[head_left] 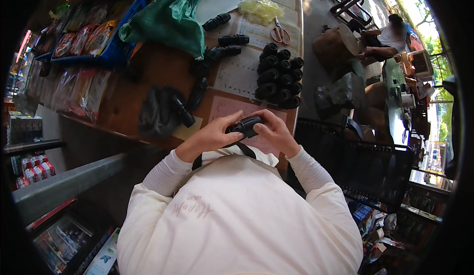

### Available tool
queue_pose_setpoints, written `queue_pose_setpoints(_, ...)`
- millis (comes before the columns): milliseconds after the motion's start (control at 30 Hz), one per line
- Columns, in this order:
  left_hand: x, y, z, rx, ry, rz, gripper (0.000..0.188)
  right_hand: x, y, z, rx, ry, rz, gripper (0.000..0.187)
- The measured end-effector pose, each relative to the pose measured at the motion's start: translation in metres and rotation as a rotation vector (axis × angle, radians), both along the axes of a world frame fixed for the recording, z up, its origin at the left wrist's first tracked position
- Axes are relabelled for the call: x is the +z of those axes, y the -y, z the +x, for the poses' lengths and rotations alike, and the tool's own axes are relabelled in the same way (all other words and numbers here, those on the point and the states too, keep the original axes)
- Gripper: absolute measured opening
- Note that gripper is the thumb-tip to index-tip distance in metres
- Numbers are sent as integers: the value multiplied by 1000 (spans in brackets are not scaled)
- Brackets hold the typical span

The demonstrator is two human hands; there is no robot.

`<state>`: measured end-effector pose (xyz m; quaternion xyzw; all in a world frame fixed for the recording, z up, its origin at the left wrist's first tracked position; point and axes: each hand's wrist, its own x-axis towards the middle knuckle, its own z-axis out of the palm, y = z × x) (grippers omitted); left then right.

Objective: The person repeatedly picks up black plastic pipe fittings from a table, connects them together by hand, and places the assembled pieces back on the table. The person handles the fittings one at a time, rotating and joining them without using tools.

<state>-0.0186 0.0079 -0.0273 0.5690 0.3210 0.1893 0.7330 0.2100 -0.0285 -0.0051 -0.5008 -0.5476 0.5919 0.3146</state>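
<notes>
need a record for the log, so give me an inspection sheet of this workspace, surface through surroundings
surface: wooden table, partly covered by papers including a pink sheet
job's things: black part held above the table; grouped black parts beyond it, others loose to their left
clutter: green bag, scissors, blue crate
hands: left hand and right hand both grip the black part
cables: nothing seen
surroundings: seated person beyond at right, black chair nearer

- Left grip (216, 130): curled inward above the worktop's (116, 102) near edge.
- Right grip (277, 131): bent round, facing the left one.
- Forearms (165, 174): sleeved, angled inward.
</notes>
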Motion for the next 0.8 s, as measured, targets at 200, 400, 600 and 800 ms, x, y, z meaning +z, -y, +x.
queue_pose_setpoints(200, 7, -7, -1, -16, -60, 75, 82, 5, -21, 4, 79, 120, 72, 34)
queue_pose_setpoints(400, -24, -59, -16, 414, -117, 274, 83, 40, -117, 36, -41, 486, 735, 37)
queue_pose_setpoints(600, -62, -101, -34, 522, -419, 637, 62, 18, -228, 52, -23, 988, 702, 48)
queue_pose_setpoints(800, -72, -82, -45, 506, -470, 595, 58, -25, -257, 37, 204, 1267, 705, 45)
